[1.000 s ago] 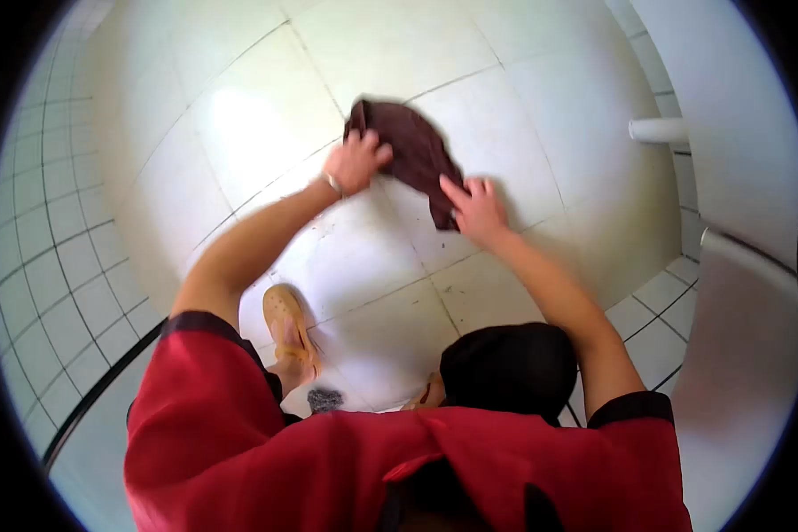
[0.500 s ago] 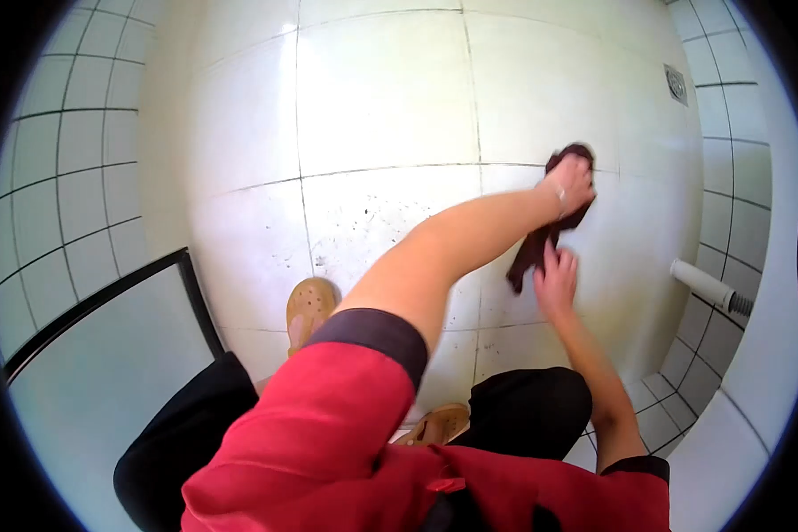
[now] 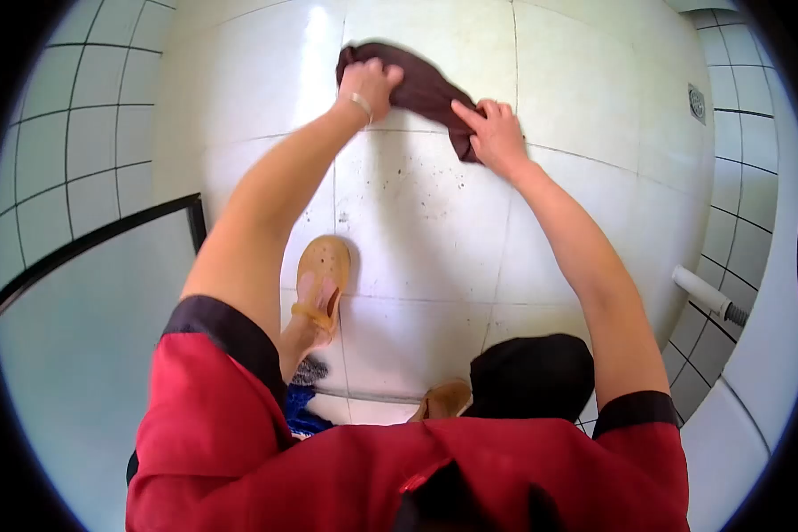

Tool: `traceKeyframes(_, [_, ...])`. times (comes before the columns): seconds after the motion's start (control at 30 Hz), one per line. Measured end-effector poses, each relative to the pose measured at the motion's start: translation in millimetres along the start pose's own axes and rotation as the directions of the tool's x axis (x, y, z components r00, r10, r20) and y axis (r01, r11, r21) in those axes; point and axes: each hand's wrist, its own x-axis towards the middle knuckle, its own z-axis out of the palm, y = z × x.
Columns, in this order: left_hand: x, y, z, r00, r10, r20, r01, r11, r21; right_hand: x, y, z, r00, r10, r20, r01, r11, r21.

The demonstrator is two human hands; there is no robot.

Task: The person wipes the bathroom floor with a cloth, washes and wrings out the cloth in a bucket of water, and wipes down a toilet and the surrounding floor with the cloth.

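A dark brown cloth point(image 3: 427, 90) is stretched sideways between my two hands over the pale tiled floor point(image 3: 417, 346). My left hand point(image 3: 372, 86) has its fingers closed on the cloth's left part, and a light bracelet circles the wrist. At the cloth's right end, my right hand point(image 3: 498, 137) pinches the fabric, with the index finger lying along it. One corner of the cloth hangs below that hand. Dark specks of dirt point(image 3: 430, 202) are scattered on the tiles just below the cloth.
My left foot, in a tan clog point(image 3: 325, 266), stands by the dirt. A second clog point(image 3: 443, 399) is partly covered by my knee. A black-framed glass panel point(image 3: 89, 355) is at left. On the right are a white pipe point(image 3: 700, 288) and a floor drain point(image 3: 696, 104).
Both hands have moved left and farther forward with the cloth, from right of the dirt to beyond it. They have spread apart, and the right hand now grips the cloth's end.
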Motion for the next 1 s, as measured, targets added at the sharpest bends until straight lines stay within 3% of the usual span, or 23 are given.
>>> traceKeyframes(0.1, [-74,40,23,0.986,-0.077,0.149,0.096,0.988,-0.122,-49,-3,-1,0.995,-0.095,0.018,0.094,0.994,0.05])
traceKeyframes(0.17, [-114,70,22,0.973,-0.051,0.225,0.106,0.964,-0.243,-88,-2,-7,0.986,-0.154,0.062,0.151,0.987,0.054])
traceKeyframes(0.43, [-229,210,26,0.915,-0.023,0.402,0.151,0.945,-0.29,-239,8,-15,0.966,-0.179,0.186,0.161,0.981,0.107])
traceKeyframes(0.5, [-247,232,25,0.913,0.051,0.406,0.078,0.952,-0.295,-275,8,-14,0.98,-0.168,0.111,0.153,0.98,0.125])
traceKeyframes(0.57, [-241,237,26,0.907,0.207,0.366,-0.071,0.934,-0.351,-305,1,-3,0.987,-0.151,-0.056,0.148,0.987,-0.059])
traceKeyframes(0.6, [-232,236,15,0.907,0.257,0.334,-0.162,0.944,-0.286,-312,-4,-6,0.987,-0.141,-0.078,0.133,0.986,-0.1])
traceKeyframes(0.63, [-218,235,15,0.918,0.312,0.246,-0.249,0.934,-0.258,-316,-11,-8,0.988,-0.126,-0.095,0.112,0.984,-0.136])
traceKeyframes(0.67, [-209,225,7,0.907,0.421,-0.015,-0.42,0.899,-0.123,-320,-7,-7,0.987,-0.126,-0.097,0.113,0.985,-0.13])
traceKeyframes(0.7, [-186,226,12,0.887,0.454,-0.08,-0.457,0.889,-0.02,-321,4,-8,0.988,-0.139,0.061,0.141,0.989,-0.041])
traceKeyframes(0.73, [-163,229,15,0.907,0.394,-0.145,-0.411,0.905,-0.111,-313,11,-5,0.963,-0.165,0.212,0.159,0.986,0.047])
traceKeyframes(0.77, [-131,238,25,0.909,0.403,-0.109,-0.417,0.891,-0.177,-295,-5,-32,0.939,-0.148,0.311,0.143,0.989,0.038])
traceKeyframes(0.83, [-86,233,-5,0.903,0.422,-0.085,-0.43,0.891,-0.145,-263,-7,-33,0.935,-0.125,0.331,0.135,0.991,-0.008])
traceKeyframes(0.9, [-40,222,2,0.882,0.339,-0.328,-0.384,0.92,-0.081,-217,-15,-29,0.947,-0.024,0.32,0.039,0.998,-0.04])
traceKeyframes(0.93, [-20,201,-13,0.908,0.375,-0.189,-0.402,0.906,-0.135,-189,-21,-28,0.949,0.032,0.313,-0.02,0.999,-0.042])
traceKeyframes(1.0, [18,160,-14,0.924,0.323,-0.206,-0.346,0.934,-0.085,-139,-27,-13,0.971,0.062,0.229,-0.04,0.994,-0.102])
